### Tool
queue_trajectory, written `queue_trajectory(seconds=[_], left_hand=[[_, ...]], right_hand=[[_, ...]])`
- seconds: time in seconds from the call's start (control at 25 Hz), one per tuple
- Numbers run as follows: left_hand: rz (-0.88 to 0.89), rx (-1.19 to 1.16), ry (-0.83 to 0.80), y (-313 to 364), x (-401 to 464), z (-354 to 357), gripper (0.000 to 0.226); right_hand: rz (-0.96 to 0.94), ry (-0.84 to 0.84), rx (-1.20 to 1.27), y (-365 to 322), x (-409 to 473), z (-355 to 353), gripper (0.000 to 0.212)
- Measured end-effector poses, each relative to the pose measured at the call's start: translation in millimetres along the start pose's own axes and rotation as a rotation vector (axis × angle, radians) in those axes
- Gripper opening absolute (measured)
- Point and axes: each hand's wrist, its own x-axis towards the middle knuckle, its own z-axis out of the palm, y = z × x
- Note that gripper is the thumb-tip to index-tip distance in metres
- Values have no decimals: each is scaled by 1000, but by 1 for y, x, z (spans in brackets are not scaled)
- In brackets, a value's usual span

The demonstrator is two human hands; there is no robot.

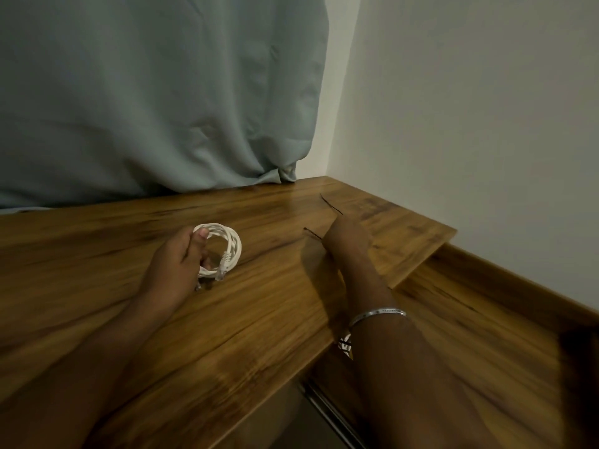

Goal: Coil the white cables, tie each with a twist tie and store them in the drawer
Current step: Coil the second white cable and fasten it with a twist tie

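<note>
Wood-grain desk [129, 303] is seen running back to a grey-green curtain [146, 92] and a white wall [470, 108]; its right edge is stepped, and past it lies a lower wooden surface [486, 335]. A coiled white cable [227, 244] is held upright on the desk by the left hand [175, 264], thumb and fingers curled round the coil's near side, a plug hanging at the front. The right hand [346, 234] is stretched toward the back right corner; its fingers are blurred, so its state cannot be told. One dark tie [330, 204] lies just beyond it, another [311, 233] at its left side. Bare desk is left between the hands. Below the front edge, under the right forearm with its bangle [377, 315], a bit of a second white coil [345, 343] is glimpsed.
</note>
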Motion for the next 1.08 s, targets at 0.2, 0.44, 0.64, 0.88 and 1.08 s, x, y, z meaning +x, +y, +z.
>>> queue_trajectory(seconds=[0.2,0.44,0.64,0.88,1.08], left_hand=[[-13,61,37,1,-5,-6,33],[-103,63,217,9,-5,-43,30],[-104,174,192,0,-21,-97,33],[-91,183,232,-12,-44,-137,23],[-39,246,179,-12,-39,-137,36]], right_hand=[[-109,-109,132,-23,-14,-6,17],[-370,-264,1032,-107,-62,-41,21],[-356,-492,1530,-177,-94,-37,10],[-341,-735,1747,-227,-132,3,7],[-348,-830,1732,-226,-143,18,4]])
